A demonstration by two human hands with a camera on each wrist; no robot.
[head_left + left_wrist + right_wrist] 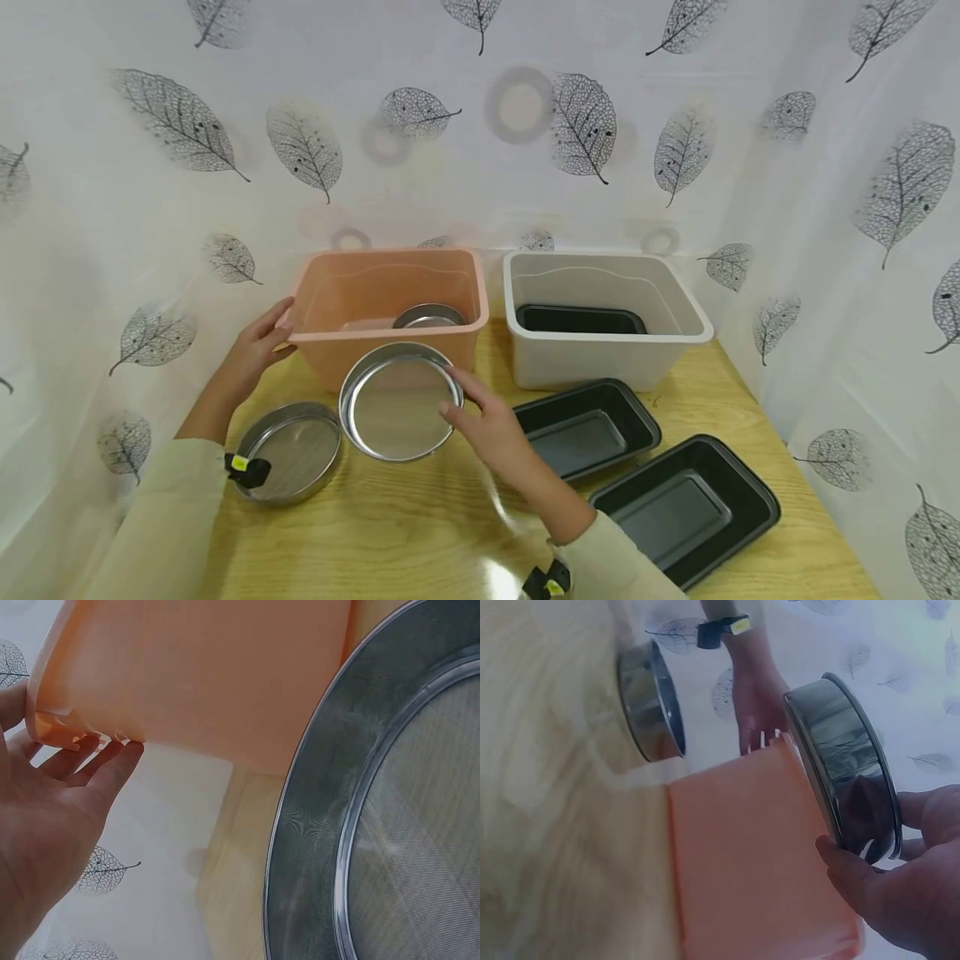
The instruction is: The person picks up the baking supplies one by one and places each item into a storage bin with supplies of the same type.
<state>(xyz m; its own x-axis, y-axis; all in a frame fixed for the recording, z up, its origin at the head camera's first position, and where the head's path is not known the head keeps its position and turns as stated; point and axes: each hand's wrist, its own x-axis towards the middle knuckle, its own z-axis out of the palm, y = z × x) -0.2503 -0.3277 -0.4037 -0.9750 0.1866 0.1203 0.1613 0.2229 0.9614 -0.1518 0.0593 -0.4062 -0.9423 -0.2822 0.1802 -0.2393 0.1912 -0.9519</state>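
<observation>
My right hand (495, 433) pinches the side of a round metal sieve (401, 408) with a fine mesh bottom, held tilted in front of the orange bin (322, 358). In the right wrist view, thumb and fingers grip the shiny wall of this sieve (847, 765). At the bin's left end my left hand (251, 354) grips the rim, its fingers (112, 769) tucked under the edge. Another sieve (251, 483) lies on the table below the left hand. Inside the orange bin sits a third sieve (431, 312), partly hidden by the front wall.
To the right stands a white bin (592, 362) with a dark loaf pan (581, 319) inside. Two black loaf pans, one nearer the bin (585, 442) and one nearer the front (690, 517), lie on the wooden table (360, 542). A leaf-print curtain (450, 183) surrounds the table.
</observation>
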